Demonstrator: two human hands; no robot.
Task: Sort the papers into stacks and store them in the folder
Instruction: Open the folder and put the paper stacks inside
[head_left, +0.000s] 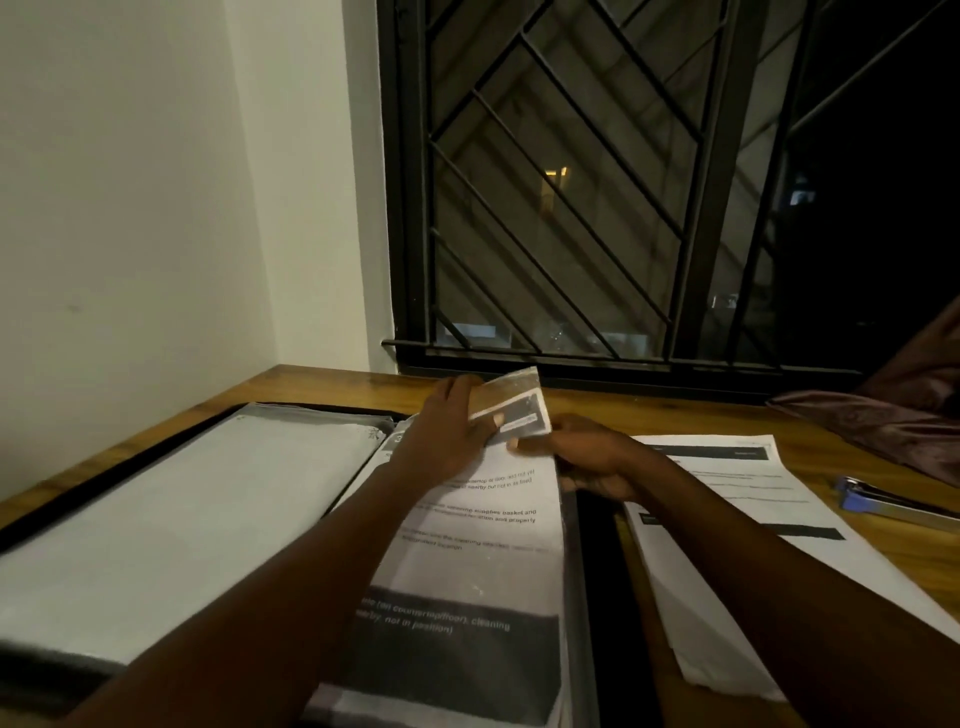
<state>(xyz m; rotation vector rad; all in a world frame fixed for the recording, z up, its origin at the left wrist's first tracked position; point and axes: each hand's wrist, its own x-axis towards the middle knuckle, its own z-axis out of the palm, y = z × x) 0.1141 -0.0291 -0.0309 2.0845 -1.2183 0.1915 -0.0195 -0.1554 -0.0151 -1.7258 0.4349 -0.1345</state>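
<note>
An open black folder (130, 457) with clear plastic sleeves lies across the wooden desk. Its left page is a blank grey sleeve (171, 519); its right page holds a printed sheet (467, 566) with dark bands. At that page's top edge, my left hand (447, 431) pinches the lifted corner of the sleeve (519, 400), thumb on top. My right hand (582, 457) holds the same top edge from the right with curled fingers. A stack of printed papers (753, 499) lies on the desk to the right of the folder, partly under my right forearm.
A blue and silver stapler (883, 501) lies at the desk's right edge. Dark brown cloth (893, 415) is bunched at the far right. A barred window (597, 182) and a white wall (130, 182) stand behind the desk (675, 410).
</note>
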